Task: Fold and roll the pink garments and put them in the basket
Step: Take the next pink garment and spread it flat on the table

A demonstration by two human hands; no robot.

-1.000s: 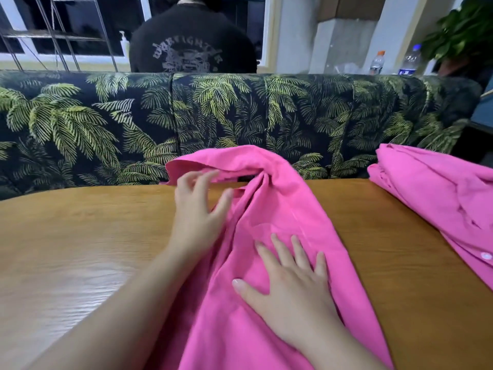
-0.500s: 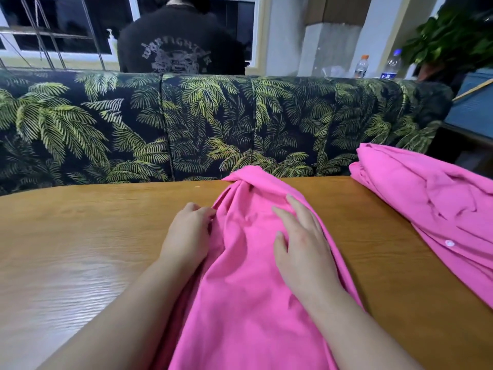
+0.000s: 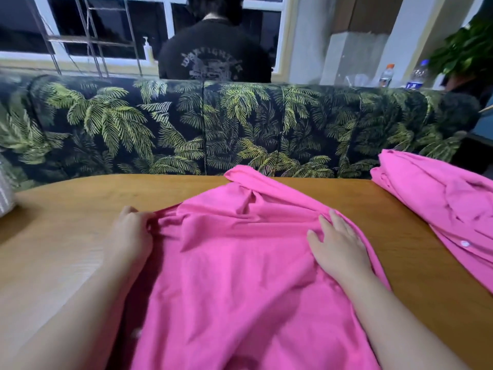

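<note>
Head: left hand (image 3: 130, 233) grips pink garment (image 3: 234, 263) left edge.

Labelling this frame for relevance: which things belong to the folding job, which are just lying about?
Job:
- pink garment on the table
- left hand gripping its edge
- right hand flat on it
- second pink garment, waiting at right

Lying about:
- palm-print sofa
- two bottles
- potted plant
- person in black shirt

No basket clearly in view.

a lounge-like room: palm-print sofa (image 3: 240, 129), wooden table (image 3: 66, 236), potted plant (image 3: 464, 49), windows (image 3: 106, 22)
</note>
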